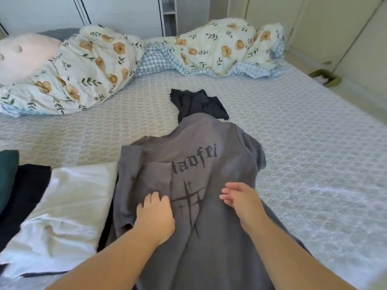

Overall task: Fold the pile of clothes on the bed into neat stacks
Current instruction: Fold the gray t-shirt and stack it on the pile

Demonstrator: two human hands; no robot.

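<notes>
Head view, hands flat on grey shirt

Daylit bedroom: patterned mattress, rumpled floral duvet, white headboard wall, cream wardrobe doors.

1. Soft, even daylight fills the room; it is bright, with no hard shadows.
2. The white plush toy at far left is overexposed and loses detail.
3. Wide-angle distortion bends the bed and walls near the edges.
4. The picture is slightly soft throughout, blurrier at the corners.
</notes>
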